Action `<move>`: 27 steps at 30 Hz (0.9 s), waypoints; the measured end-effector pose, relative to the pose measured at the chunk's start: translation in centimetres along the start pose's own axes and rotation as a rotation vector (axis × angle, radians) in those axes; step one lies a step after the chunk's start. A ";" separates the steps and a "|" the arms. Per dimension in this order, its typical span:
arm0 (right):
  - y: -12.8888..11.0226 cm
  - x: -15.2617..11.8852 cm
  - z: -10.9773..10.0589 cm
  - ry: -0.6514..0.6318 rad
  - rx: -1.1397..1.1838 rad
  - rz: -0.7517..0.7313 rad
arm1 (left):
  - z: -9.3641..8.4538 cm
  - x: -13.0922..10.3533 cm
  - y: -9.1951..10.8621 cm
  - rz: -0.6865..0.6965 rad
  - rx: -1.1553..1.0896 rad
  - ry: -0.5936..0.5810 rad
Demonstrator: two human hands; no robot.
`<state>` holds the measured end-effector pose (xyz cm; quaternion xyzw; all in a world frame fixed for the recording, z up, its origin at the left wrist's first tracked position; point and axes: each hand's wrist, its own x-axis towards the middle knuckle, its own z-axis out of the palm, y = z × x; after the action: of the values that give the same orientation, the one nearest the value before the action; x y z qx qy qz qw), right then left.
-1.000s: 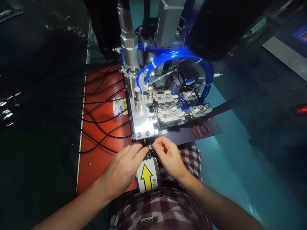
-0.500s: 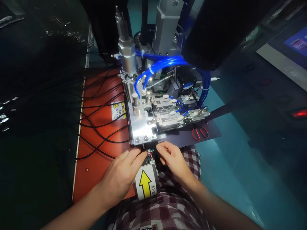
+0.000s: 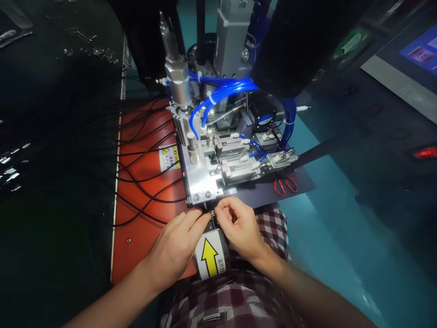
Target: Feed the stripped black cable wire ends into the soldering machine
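At the front edge of a metal fixture (image 3: 201, 182), my two hands nearly meet at the fingertips. My left hand (image 3: 180, 237) is closed in a pinch, thumb against forefinger, at a small end of thin wires (image 3: 213, 213). Closed as well, my right hand (image 3: 241, 225) curls its thumb and forefinger at the same spot from the right. The fingertips cover most of the wires, so what the right fingers grip is hidden. Just below lies a feeder block with a yellow arrow label (image 3: 210, 256).
Black cables (image 3: 146, 196) cross the orange-red tabletop (image 3: 136, 259) on the left. Blue air hoses (image 3: 235, 86) arch over the pneumatic cylinders (image 3: 239, 168). Red-handled scissors (image 3: 285, 186) lie on the dark plate (image 3: 307, 182) at the right. A warning label (image 3: 170, 157) sits beside the fixture.
My right hand has moved left and closed in beside the left fingertips. The thin coloured wires that showed between the hands are now mostly covered. My left hand stays nearly in place.
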<state>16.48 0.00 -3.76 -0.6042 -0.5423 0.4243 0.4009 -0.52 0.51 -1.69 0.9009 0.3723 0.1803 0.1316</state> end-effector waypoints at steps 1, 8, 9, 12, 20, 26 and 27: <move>0.1 -0.1 0.0 0.003 0.011 0.025 | 0.0 0.0 0.0 0.003 0.002 -0.001; 0.4 0.5 0.0 -0.151 0.501 0.469 | 0.3 -0.1 -0.2 -0.003 -0.006 -0.018; 0.4 0.5 -0.2 -0.160 0.528 0.485 | 0.3 -0.1 -0.2 -0.006 -0.006 -0.021; 0.5 -0.2 -0.7 -0.080 0.479 0.459 | 0.3 -0.1 -0.2 0.006 0.008 -0.019; -0.6 -1.4 -0.3 -0.068 0.085 0.287 | 0.3 0.0 -0.2 0.007 0.000 -0.015; -2.1 -0.7 -1.8 -0.086 -0.424 -0.126 | 0.3 -0.1 -0.2 0.021 0.003 -0.005; -1.9 -0.5 -1.9 -0.102 -0.380 -0.105 | 0.3 -0.1 -0.2 0.022 0.005 -0.004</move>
<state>17.65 -0.37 -1.33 -0.6176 -0.6630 0.3232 0.2731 -0.60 0.58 -2.04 0.9055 0.3626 0.1790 0.1283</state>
